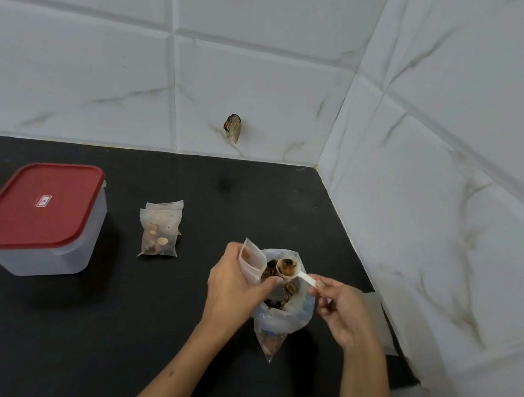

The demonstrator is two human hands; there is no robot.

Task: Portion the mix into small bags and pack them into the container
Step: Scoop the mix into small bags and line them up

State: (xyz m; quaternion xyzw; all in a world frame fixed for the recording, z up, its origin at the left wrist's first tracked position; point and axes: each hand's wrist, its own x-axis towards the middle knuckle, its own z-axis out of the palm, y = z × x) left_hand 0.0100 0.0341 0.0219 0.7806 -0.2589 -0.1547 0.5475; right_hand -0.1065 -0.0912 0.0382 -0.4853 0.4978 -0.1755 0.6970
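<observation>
container (pixel 48 238) translucent, lid (pixel 35 203) red with white label | counter (pixel 106 327) black | wall tiles (pixel 268 83) white, grey-brown marble veins | scoop (pixel 297 272) white | mix (pixel 287 265) brown | small bags (pixel 159 232) clear, brown-tan contents

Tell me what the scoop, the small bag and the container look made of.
Scoop: white plastic, probably; smooth, slightly glossy.
Small bag: thin clear plastic film; see-through, creased.
Container: frosted translucent plastic body, with an opaque red lid, likely plastic, matte.

Left hand (pixel 236 286) raised with fingers (pixel 272 280) pinching, right hand (pixel 338 308) beside it, fingers curled, forearms converging
</observation>
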